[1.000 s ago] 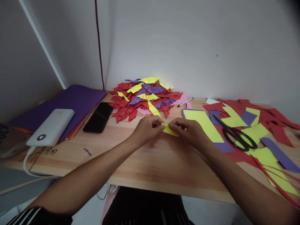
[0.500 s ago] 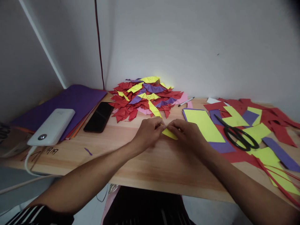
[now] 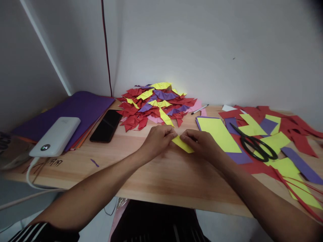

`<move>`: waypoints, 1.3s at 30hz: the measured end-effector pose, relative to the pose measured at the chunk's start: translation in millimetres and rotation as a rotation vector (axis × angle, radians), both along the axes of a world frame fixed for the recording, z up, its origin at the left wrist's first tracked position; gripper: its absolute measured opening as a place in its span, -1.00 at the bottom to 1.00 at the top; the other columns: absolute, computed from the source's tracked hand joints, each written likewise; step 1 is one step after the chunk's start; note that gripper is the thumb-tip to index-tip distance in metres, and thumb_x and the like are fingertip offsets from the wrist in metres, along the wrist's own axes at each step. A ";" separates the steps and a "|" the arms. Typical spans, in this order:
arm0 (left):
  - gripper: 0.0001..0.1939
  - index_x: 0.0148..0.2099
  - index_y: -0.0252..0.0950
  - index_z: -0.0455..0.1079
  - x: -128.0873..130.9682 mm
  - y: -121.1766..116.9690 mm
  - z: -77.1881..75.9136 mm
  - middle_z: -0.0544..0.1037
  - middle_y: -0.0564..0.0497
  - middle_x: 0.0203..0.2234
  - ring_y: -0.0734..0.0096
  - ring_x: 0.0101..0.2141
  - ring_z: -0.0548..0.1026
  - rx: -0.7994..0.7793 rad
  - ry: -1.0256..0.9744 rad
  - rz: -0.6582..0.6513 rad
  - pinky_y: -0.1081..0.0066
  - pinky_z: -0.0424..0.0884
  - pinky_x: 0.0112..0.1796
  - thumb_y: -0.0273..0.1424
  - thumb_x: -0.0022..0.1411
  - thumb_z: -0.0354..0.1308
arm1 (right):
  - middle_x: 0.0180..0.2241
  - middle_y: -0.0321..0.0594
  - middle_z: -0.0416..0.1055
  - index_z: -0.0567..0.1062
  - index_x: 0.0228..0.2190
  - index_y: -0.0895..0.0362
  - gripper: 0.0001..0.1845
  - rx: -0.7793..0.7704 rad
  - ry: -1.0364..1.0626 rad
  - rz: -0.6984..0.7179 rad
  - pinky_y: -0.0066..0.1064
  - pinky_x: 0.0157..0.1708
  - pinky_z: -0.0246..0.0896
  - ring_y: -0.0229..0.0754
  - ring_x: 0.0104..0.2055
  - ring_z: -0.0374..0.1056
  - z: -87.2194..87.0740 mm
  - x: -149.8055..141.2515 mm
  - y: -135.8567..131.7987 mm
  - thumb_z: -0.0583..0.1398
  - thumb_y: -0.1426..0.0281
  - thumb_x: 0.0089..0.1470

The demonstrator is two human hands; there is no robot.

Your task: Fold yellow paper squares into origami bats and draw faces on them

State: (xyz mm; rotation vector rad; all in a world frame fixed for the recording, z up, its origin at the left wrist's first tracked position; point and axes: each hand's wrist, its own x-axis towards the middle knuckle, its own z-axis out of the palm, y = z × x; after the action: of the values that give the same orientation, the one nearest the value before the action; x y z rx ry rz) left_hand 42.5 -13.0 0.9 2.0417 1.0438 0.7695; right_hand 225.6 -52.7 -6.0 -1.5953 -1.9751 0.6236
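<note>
Between my hands, above the wooden desk, is a small folded piece of yellow paper [image 3: 183, 145]. My left hand [image 3: 161, 138] pinches its upper left end between thumb and fingers. Closed on the paper's right side is my right hand [image 3: 200, 141], its thumb next to the left one. The fingers cover part of the folds. Beyond my hands lies a heap of folded paper shapes [image 3: 157, 107] in red, yellow and purple, some with small drawn faces. Right of my right hand rests a stack of yellow and purple paper sheets [image 3: 219, 134].
Black scissors [image 3: 256, 146] lie on coloured paper scraps [image 3: 300, 126] at the right. A pen [image 3: 200, 109] is near the wall. On the left are a black phone [image 3: 106, 126], a white power bank [image 3: 55, 137] with a cable, and large purple sheets [image 3: 80, 104].
The yellow paper shows more between my hands and its lower end reaches further right and down. My hands have shifted only slightly, with the thumbs a little further apart.
</note>
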 end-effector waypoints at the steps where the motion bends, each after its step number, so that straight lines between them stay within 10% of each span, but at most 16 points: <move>1: -0.74 -0.53 -0.32 0.29 -0.1 0.3 -1.0 0.33 0.13 -0.66 0.53 -0.54 0.26 -0.004 -0.005 -0.007 0.47 0.11 -0.44 -0.40 0.20 0.06 | -0.62 -0.37 0.17 0.29 -0.60 0.12 -0.65 -0.001 -0.002 0.002 -0.45 -0.52 -0.08 -0.30 -0.54 0.07 0.1 0.3 -0.1 0.05 0.21 0.14; 39: -0.86 -0.26 -0.35 0.40 5.4 3.6 -16.0 0.51 0.04 -0.51 0.48 -0.51 0.46 -0.342 -0.384 -0.044 0.49 0.36 -0.43 -0.38 0.16 0.14 | -0.62 -0.38 0.12 0.28 -0.59 0.12 -0.63 -0.027 0.101 -0.014 -0.46 -0.53 -0.08 -0.31 -0.53 0.05 -4.8 -0.8 0.9 0.05 0.18 0.15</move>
State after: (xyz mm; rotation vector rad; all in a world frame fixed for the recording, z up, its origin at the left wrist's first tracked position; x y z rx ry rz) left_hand 47.9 -9.4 -15.2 1.5471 0.8406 0.8530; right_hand 224.8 -51.8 -10.8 -1.5607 -1.8886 0.7139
